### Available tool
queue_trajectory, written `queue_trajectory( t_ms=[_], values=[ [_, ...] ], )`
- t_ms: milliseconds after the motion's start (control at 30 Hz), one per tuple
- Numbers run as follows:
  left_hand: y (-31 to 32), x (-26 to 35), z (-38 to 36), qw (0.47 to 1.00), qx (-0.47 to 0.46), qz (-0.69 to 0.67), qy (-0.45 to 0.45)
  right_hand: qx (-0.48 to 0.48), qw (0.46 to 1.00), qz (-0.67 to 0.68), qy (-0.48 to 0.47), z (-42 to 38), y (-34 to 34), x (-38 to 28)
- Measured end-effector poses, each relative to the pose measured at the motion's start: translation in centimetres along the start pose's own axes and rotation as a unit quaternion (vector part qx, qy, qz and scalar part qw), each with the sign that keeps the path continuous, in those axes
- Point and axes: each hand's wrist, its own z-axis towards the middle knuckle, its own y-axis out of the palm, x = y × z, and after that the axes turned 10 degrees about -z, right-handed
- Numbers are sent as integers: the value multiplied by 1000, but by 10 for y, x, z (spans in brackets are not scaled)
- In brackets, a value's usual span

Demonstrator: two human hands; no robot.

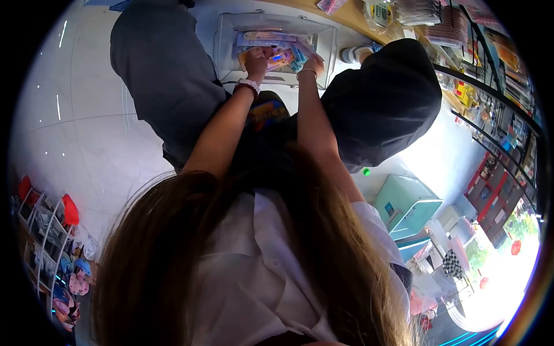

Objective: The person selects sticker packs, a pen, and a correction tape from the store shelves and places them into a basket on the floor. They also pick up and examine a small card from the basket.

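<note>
A pale mesh-walled basket [228,49] stands on the floor between the knees, with several colourful flat packets [268,37] lying in it. My left hand [257,62] reaches over the near part of the basket, its fingers closed on the edge of an orange packet [244,59]. On the basket's right side, my right hand [313,63] has bent fingers against a shiny clear-and-pink packet [303,46]; whether they grip it is too small to tell. More blue and purple packets show between the two hands.
Shelves [490,86] packed with small goods run along the right. A mint-green bin [410,207] lies behind the right knee, near a green cap [366,172] on the floor. A white rack [46,236] holds goods at lower left. Long hair hides part of the view.
</note>
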Motion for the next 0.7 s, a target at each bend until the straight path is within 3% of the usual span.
queue_trajectory(
  t_ms=[33, 67, 167, 233, 367, 467, 533, 567, 600, 667, 700],
  values=[
    [-1, 0, 1, 998, -16, -12, -58, -6, 1000, -18, -12, 5, -2, -1],
    [-1, 1, 0, 998, -16, -12, -58, -19, 998, -55, -37, 10, -2, -4],
    [-3, 7, -2, 994, 1, -31, -106, -2, 997, 81, 4, 22, 7, 4],
    [-3, 2, -1, 992, -50, 30, -109, 9, 989, 148, 29, 5, 4, -9],
    [10, -15, 3, 987, -76, -75, -122, -97, 975, 153, 126, -31, 5, -34],
    [12, -7, 0, 968, -180, -108, -138, -148, 965, 144, 164, -44, 8, -41],
    [5, 24, -15, 890, -194, -273, -311, -144, 968, 129, 162, -49, 2, -43],
    [3, 29, -13, 890, -194, -275, -308, -131, 972, 121, 155, -53, -5, -42],
    [8, 13, -10, 848, -289, -312, -316, -113, 976, 112, 150, -57, -15, -40],
    [9, 17, -9, 797, -379, -349, -315, -81, 981, 104, 143, -64, -33, -32],
    [4, 41, -19, 817, -331, -333, -334, -75, 981, 104, 144, -68, -41, -29]
  ],
)
